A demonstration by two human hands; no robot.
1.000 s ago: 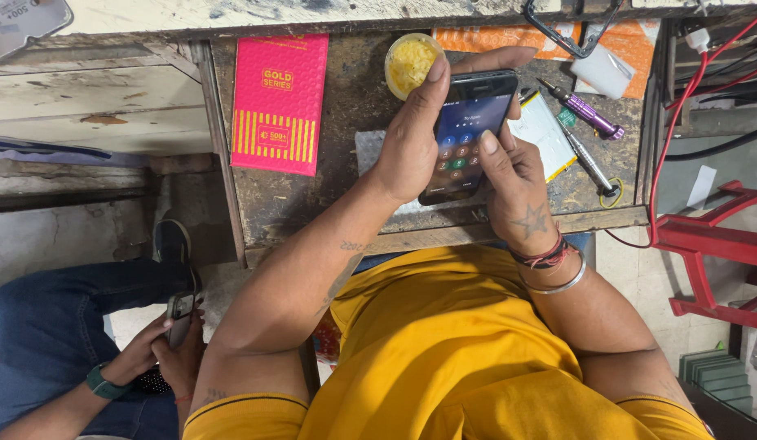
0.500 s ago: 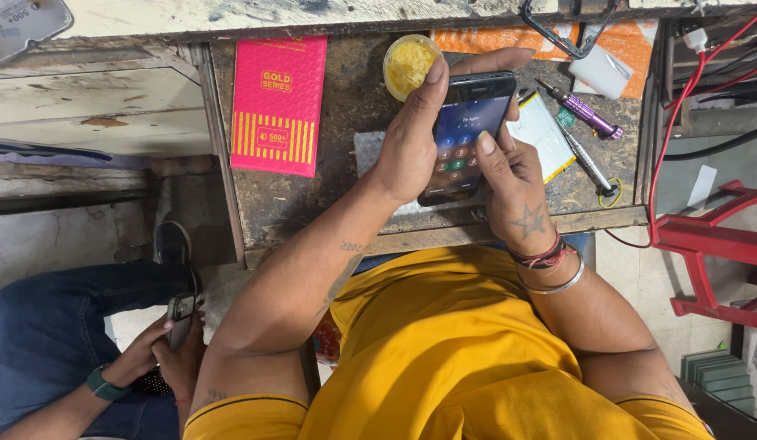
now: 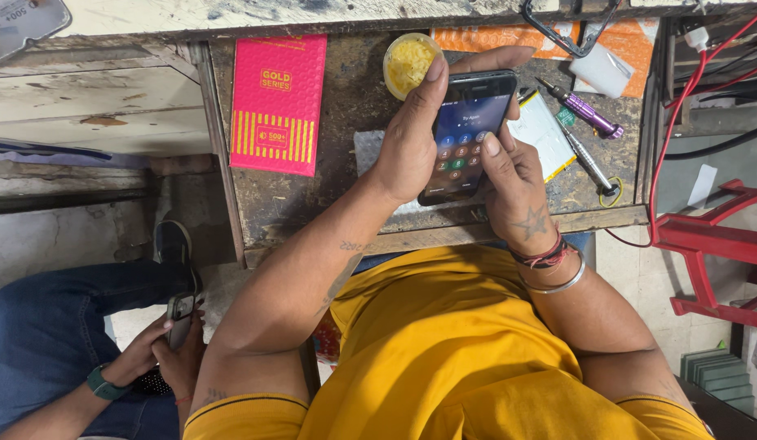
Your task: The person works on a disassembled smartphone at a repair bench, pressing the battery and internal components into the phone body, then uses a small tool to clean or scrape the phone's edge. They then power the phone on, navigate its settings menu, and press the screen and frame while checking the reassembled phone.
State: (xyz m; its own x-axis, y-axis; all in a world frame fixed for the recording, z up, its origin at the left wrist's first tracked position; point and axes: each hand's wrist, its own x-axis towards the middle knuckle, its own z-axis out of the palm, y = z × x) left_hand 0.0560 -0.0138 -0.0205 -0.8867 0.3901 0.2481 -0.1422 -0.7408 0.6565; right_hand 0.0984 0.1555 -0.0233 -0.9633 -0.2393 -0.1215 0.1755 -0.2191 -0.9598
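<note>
A dark smartphone (image 3: 466, 130) with a lit keypad screen is held over a worn wooden workbench (image 3: 346, 195). My left hand (image 3: 411, 138) wraps around its left edge, the fingers curling over its top. My right hand (image 3: 513, 175) supports the phone from the right, and its thumb rests on the screen near the keypad.
A pink box (image 3: 276, 102) lies on the bench's left side, a small yellow tub (image 3: 407, 61) near the top. Two screwdrivers (image 3: 586, 134) and a white card (image 3: 541, 134) lie to the right. Red wires (image 3: 680, 122) hang there. Another person (image 3: 93, 350) sits lower left, holding a phone.
My right thumb has shifted slightly on the screen. The phone and my left hand stay in place.
</note>
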